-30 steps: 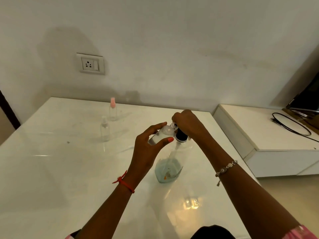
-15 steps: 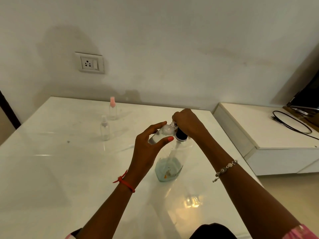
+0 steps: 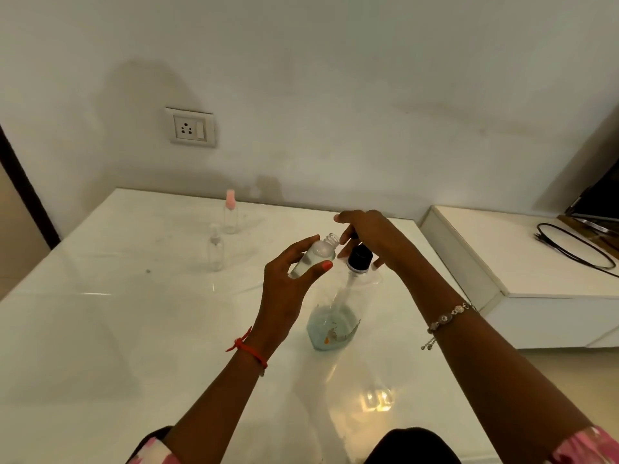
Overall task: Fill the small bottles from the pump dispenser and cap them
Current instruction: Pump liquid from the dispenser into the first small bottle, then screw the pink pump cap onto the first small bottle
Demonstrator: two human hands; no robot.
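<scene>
Left hand (image 3: 288, 289) grips the tilted small bottle (image 3: 313, 259); right hand (image 3: 371, 236) covers the top of the pump dispenser (image 3: 335, 316), grip unclear; hold the mouth close beneath; press slowly.

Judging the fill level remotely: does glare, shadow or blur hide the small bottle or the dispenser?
Head view: soft and dim; a bright reflection on the glossy table lies this side of the pump dispenser, not over it; the small bottle in the left hand is glare-free, yet its level reads poorly; the right hand covers the dispenser's top; the wall carries a broad shadow.
</scene>
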